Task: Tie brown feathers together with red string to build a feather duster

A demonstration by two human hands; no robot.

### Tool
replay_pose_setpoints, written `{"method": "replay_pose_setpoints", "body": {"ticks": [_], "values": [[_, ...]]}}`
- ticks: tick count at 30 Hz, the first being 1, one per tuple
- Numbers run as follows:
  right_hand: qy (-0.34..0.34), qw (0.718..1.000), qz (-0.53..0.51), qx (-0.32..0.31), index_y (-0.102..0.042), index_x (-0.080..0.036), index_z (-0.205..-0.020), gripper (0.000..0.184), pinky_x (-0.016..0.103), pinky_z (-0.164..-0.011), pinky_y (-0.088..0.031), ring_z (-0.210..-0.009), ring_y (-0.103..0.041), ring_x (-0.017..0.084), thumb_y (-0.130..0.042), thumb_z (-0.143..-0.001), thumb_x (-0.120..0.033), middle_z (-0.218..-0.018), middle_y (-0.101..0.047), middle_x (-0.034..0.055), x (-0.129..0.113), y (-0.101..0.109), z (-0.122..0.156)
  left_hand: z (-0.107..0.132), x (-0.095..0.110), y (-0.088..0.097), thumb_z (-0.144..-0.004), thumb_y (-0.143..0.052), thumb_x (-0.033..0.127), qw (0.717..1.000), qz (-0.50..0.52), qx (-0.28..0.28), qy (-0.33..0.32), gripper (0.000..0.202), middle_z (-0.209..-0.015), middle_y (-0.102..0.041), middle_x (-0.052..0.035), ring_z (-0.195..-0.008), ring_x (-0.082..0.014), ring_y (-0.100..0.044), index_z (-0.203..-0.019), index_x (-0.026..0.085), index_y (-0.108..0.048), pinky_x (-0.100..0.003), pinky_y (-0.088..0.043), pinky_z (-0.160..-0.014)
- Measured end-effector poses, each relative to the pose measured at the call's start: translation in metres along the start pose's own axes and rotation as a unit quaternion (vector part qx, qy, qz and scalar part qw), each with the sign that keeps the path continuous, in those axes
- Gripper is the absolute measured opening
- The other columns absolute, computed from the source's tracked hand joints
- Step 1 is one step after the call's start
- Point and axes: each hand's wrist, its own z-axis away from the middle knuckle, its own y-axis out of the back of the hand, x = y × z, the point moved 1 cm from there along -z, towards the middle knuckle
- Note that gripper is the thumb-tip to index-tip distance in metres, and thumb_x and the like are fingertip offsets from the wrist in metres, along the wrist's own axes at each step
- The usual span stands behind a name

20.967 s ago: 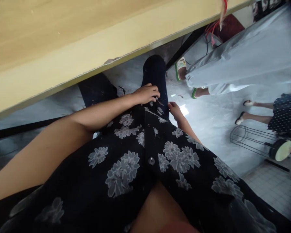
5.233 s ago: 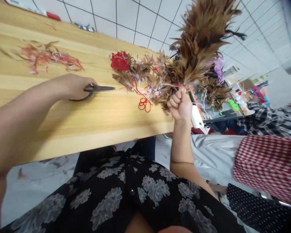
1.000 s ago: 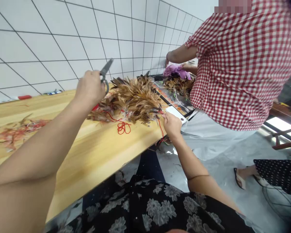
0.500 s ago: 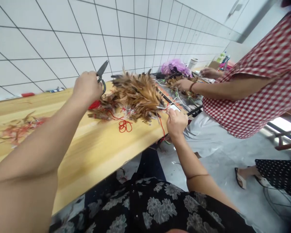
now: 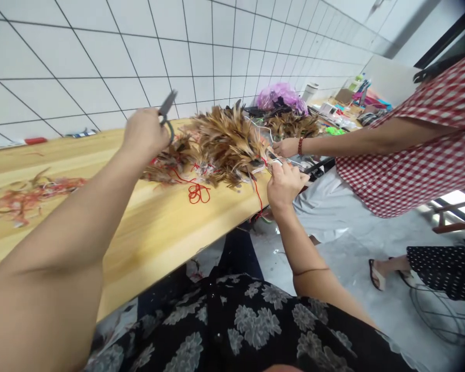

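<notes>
My left hand point(image 5: 147, 133) is raised over the table, closed around a pair of dark scissors point(image 5: 166, 107) whose blades point up toward the wall. Beside it lies a thick bundle of brown feathers point(image 5: 225, 139) with reddish and white bits along its lower side. At the bundle's right end my right hand point(image 5: 285, 181) is closed; a small white piece shows at its fingertips, but what it grips is mostly hidden. Loops of red cord point(image 5: 197, 193) rest on the wood in front of the feathers, and another red strand hangs over the table edge.
A co-worker's hand point(image 5: 289, 147) reaches in close to my right hand. Behind it are more brown feathers point(image 5: 294, 124) and a purple plastic bag point(image 5: 281, 98). Feather scraps point(image 5: 34, 196) lie on the wooden table point(image 5: 155, 243) at left, near a red-capped marker point(image 5: 34, 140) by the tiled wall.
The view has shifted slightly. My left hand still holds the scissors raised. One hand of the co-worker has moved nearer to my right hand; their other hand no longer shows.
</notes>
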Motion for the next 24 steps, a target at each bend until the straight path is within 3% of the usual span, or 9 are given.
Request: {"method": "replay_pose_setpoints", "body": {"ticks": [3,6,9,12,15,18,21,24], "values": [[-0.020,1.000,-0.013,0.001,-0.079,-0.023,-0.109,0.032,0.043,-0.092,-0.029,-0.100,-0.055,0.029,-0.048,-0.104,-0.022,-0.103,-0.076,0.0126,0.013,-0.005,-0.005,0.005,-0.034,-0.002,-0.100,-0.048,0.031,1.000,-0.015,0.005,0.024,0.049,-0.125,-0.071,-0.0111,-0.104,-0.0237,-0.057,-0.141,0.008,-0.062,-0.036,-0.048,-0.098],[-0.073,0.993,-0.081,-0.033,-0.077,-0.021,-0.106,0.026,0.040,-0.091,-0.035,-0.099,-0.058,0.028,-0.052,-0.102,-0.024,-0.106,-0.076,0.0112,0.027,-0.018,-0.021,0.033,-0.052,-0.009,-0.097,-0.046,0.030,0.998,-0.046,-0.019,0.027,0.048,-0.114,-0.074,-0.0107,-0.095,-0.0249,-0.058,-0.136,0.014,-0.068,-0.035,-0.050,-0.092],[-0.127,0.970,-0.188,-0.083,-0.071,-0.019,-0.090,0.021,0.035,-0.086,-0.039,-0.088,-0.057,0.023,-0.055,-0.101,-0.028,-0.090,-0.071,0.0060,0.036,-0.039,-0.042,0.063,-0.071,-0.013,-0.097,-0.040,0.037,0.996,-0.058,-0.047,0.043,0.052,-0.112,-0.076,-0.0105,-0.095,-0.0274,-0.062,-0.135,0.017,-0.070,-0.038,-0.052,-0.091],[-0.159,0.941,-0.280,-0.106,-0.059,-0.021,-0.074,0.026,0.032,-0.083,-0.039,-0.076,-0.050,0.017,-0.057,-0.100,-0.025,-0.072,-0.056,-0.0023,0.034,-0.059,-0.062,0.086,-0.097,-0.016,-0.095,-0.037,0.045,0.992,-0.052,-0.070,0.089,0.060,-0.111,-0.076,-0.0106,-0.100,-0.0335,-0.066,-0.140,0.021,-0.068,-0.045,-0.055,-0.093],[-0.167,0.924,-0.323,-0.116,-0.054,-0.021,-0.069,0.029,0.029,-0.082,-0.038,-0.073,-0.044,0.015,-0.058,-0.098,-0.022,-0.067,-0.047,-0.0056,0.020,-0.073,-0.082,0.106,-0.121,-0.018,-0.090,-0.039,0.051,0.989,-0.032,-0.092,0.114,0.062,-0.100,-0.075,-0.0101,-0.103,-0.0408,-0.068,-0.138,0.026,-0.069,-0.051,-0.055,-0.092],[-0.151,0.908,-0.364,-0.142,-0.057,-0.019,-0.070,0.030,0.028,-0.081,-0.038,-0.075,-0.047,0.014,-0.058,-0.099,-0.023,-0.069,-0.049,-0.0050,-0.005,-0.084,-0.099,0.126,-0.137,-0.020,-0.087,-0.041,0.052,0.985,-0.021,-0.112,0.128,0.058,-0.087,-0.071,-0.0071,-0.106,-0.0448,-0.066,-0.135,0.034,-0.067,-0.052,-0.054,-0.091],[-0.159,0.879,-0.411,-0.181,-0.058,-0.018,-0.071,0.031,0.027,-0.077,-0.037,-0.073,-0.049,0.013,-0.057,-0.101,-0.026,-0.068,-0.049,-0.0049,-0.037,-0.098,-0.108,0.142,-0.144,-0.022,-0.087,-0.042,0.051,0.983,0.008,-0.105,0.152,0.052,-0.082,-0.067,-0.0036,-0.108,-0.0422,-0.066,-0.131,0.038,-0.066,-0.050,-0.054,-0.093],[-0.147,0.846,-0.458,-0.230,-0.057,-0.020,-0.074,0.035,0.026,-0.071,-0.037,-0.066,-0.044,0.012,-0.052,-0.107,-0.032,-0.064,-0.044,-0.0061,-0.073,-0.115,-0.111,0.151,-0.147,-0.025,-0.087,-0.046,0.047,0.980,0.036,-0.097,0.171,0.048,-0.091,-0.070,-0.0017,-0.110,-0.0379,-0.067,-0.130,0.036,-0.066,-0.047,-0.054,-0.095]]}}
